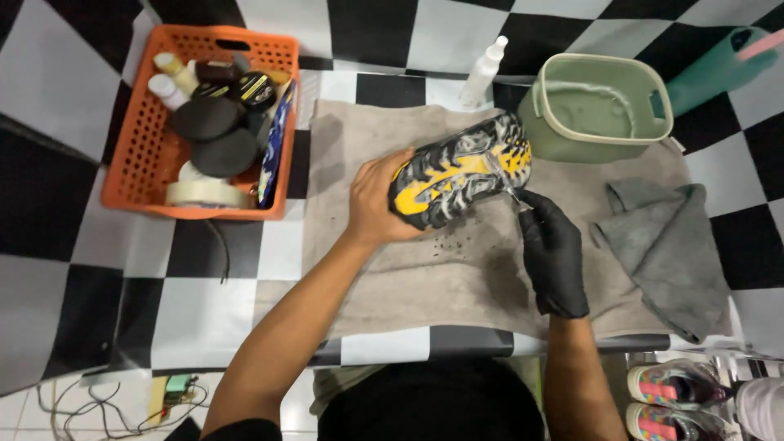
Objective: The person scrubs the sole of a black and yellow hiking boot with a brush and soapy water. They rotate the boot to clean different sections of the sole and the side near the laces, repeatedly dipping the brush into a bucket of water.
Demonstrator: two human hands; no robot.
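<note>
Forearms reach forward; left hand cups upturned shoe.

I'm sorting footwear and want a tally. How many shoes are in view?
3. One shoe, sole up, is held over the towel by the left hand. Two colourful shoes sit at the bottom right, partly cut off; others may be hidden.

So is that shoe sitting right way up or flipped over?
Flipped over. The shoe shows its yellow and black sole to the camera, held by the left hand above the towel.
</note>
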